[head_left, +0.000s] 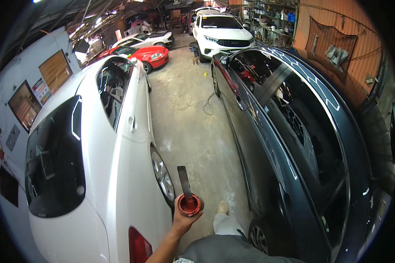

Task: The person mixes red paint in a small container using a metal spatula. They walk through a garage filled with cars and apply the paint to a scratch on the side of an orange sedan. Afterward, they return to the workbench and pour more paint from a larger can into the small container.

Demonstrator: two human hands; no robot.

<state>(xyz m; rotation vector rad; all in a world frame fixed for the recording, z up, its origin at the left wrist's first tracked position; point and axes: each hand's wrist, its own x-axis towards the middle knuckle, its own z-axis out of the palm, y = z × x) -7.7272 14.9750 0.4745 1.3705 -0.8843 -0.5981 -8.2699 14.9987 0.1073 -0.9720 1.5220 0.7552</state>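
My left hand (pixel 182 222) is wrapped round a small open can (pixel 189 211) with red paint inside, low in the middle of the head view. A flat dark stirring strip (pixel 183 179) stands in the can and sticks up well above its rim. The can is between the rear side of a white sedan (pixel 101 166) on my left and a dark glossy car (pixel 272 149) on my right. My right hand is out of view. My own shoe (pixel 222 207) shows on the floor beyond the can.
A concrete aisle (pixel 184 109) runs between the two cars, with a loose cable (pixel 208 107) beside the dark car. Ahead stand a white SUV (pixel 221 37) and a red car (pixel 147 55). Shelves (pixel 272 22) and a rusty corrugated wall (pixel 316 30) are at the right.
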